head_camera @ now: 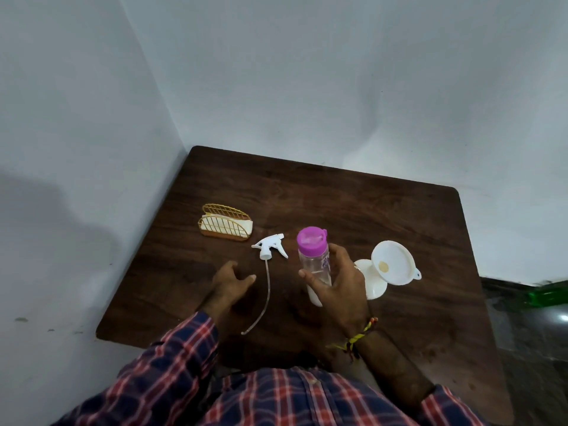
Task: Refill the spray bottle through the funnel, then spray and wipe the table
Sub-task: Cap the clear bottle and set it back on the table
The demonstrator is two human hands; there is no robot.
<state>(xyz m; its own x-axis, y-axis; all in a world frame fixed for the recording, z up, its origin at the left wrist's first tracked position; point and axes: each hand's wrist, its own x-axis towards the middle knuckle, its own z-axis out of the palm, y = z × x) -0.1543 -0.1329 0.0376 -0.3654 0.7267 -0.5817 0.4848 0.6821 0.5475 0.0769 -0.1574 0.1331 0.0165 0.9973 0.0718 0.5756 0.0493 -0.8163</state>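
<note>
White funnel (pixel 393 262) atop white spray bottle (pixel 373 282), sprayer head (pixel 270 248) apart

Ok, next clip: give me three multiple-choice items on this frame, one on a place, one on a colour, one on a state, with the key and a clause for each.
1. Where does the funnel sit?
A. In the neck of the white spray bottle
B. Flat on the table beside the napkin holder
C. In the left hand

2. What colour is the cap on the clear bottle?
A. Green
B. Pink-purple
C. White

3. What state is the spray head in?
A. Screwed onto the white bottle
B. Held in the right hand
C. Off, lying on the table with its tube stretched out

Key:
1 A, the funnel stands on top of the white bottle, behind the right hand.
2 B, the cap reads pink-purple.
3 C, it lies loose between the two hands; the left hand is open beside it.
</note>
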